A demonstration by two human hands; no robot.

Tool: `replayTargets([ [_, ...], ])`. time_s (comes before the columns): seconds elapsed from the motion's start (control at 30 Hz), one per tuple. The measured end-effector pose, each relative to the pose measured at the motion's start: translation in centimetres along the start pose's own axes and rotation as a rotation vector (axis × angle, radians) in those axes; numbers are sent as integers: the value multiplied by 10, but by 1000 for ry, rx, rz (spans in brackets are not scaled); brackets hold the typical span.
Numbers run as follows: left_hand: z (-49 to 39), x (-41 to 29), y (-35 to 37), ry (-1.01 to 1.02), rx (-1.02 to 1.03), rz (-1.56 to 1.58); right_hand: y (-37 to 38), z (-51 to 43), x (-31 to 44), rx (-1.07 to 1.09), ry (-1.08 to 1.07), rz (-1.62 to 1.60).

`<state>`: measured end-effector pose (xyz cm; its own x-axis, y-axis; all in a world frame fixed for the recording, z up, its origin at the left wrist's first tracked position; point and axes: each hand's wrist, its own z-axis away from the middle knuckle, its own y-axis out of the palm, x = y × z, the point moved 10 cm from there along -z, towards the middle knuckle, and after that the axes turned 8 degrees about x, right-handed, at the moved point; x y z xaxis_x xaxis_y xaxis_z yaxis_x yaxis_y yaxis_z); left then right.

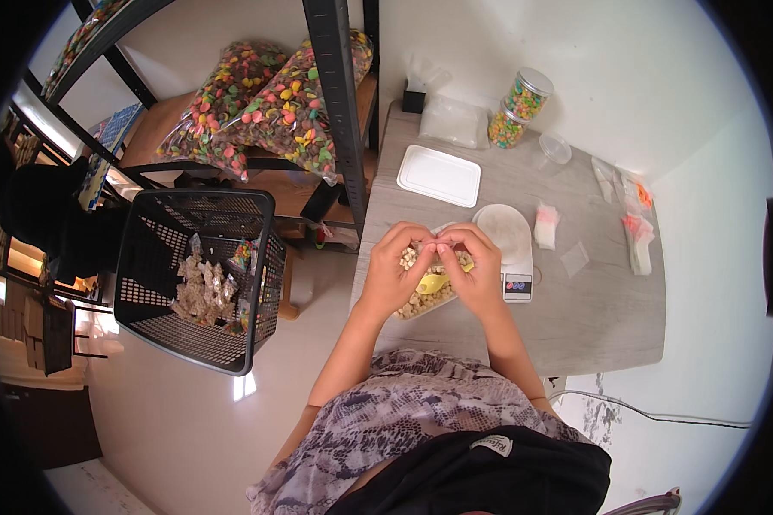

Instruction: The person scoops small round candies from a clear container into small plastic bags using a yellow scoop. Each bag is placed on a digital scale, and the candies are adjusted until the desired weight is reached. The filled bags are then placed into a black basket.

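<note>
Both hands meet above a container (425, 314) of small beige cubes (443, 295). My left hand (394, 270) and my right hand (475, 270) pinch the top edge of a small clear plastic bag (435, 257) between thumbs and fingers. Most of the bag is hidden by the hands, so its contents cannot be made out. A yellow scoop (433, 283) lies among the cubes under my hands. Just right of the container sits a white kitchen scale (506, 233) with a round, dusty-looking plate and a button panel.
A white rectangular lid (439, 176) lies on the grey table (592, 315). Stacked jars of colourful candy (518, 106) stand at the back. Small bag bundles (546, 225) lie to the right. On the left, a black basket (196, 357) holds filled bags (203, 290), near shelves with large candy bags (283, 109).
</note>
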<state>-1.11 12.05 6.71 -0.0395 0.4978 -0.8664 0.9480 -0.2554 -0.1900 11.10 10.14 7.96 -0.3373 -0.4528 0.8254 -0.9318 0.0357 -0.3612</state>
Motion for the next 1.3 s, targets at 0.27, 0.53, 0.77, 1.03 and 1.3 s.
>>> replayTargets([
  [0.27, 4, 21, -19, -128, -28, 95, -2, 2, -21, -16, 128, -110],
  [0.53, 10, 35, -8, -119, 15, 264, 1, 9, -36, 14, 149, -279],
  [0.77, 41, 46, 16, -281, 201, 207, 15, 17, -45, -67, 139, -262],
  [1.03, 90, 76, 10, -439, 309, 99, 52, 42, -69, 182, 227, -147],
  [1.3, 177, 144, -234, -626, -465, -16, 11, 62, -96, 158, 294, -19],
])
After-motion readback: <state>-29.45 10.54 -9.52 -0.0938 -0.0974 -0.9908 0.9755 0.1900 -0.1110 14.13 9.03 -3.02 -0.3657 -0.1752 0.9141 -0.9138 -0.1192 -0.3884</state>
